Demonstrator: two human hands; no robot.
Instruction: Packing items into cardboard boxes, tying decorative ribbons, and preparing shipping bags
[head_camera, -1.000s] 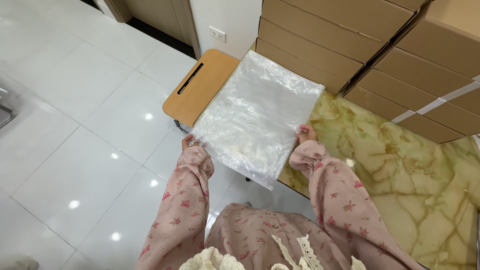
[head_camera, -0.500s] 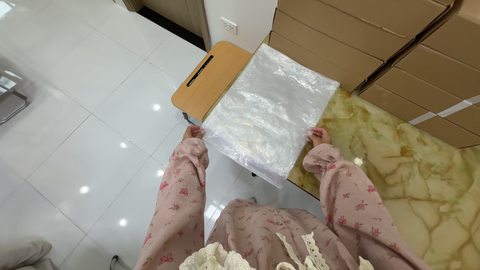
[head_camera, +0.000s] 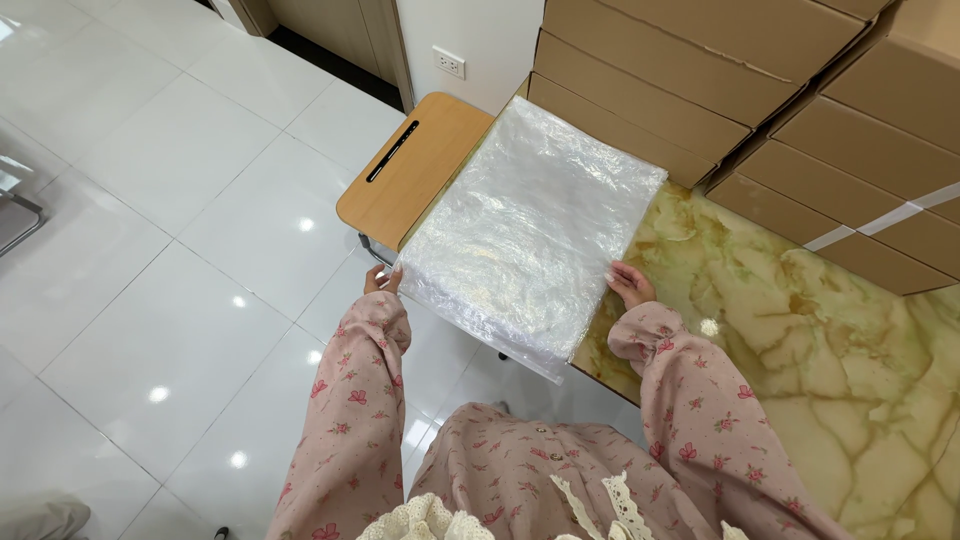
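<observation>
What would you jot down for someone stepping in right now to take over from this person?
Left hand: pinching the near left edge of the stack of clear plastic bags.
Right hand: gripping the stack's right edge near its near corner.
Bags: lying flat across the small wooden desk, near end hanging off the desk.
Done: stack laid on the desk.
Left: near end still overhangs; both hands are on it.

Pink floral sleeves, cream lace trim.
</observation>
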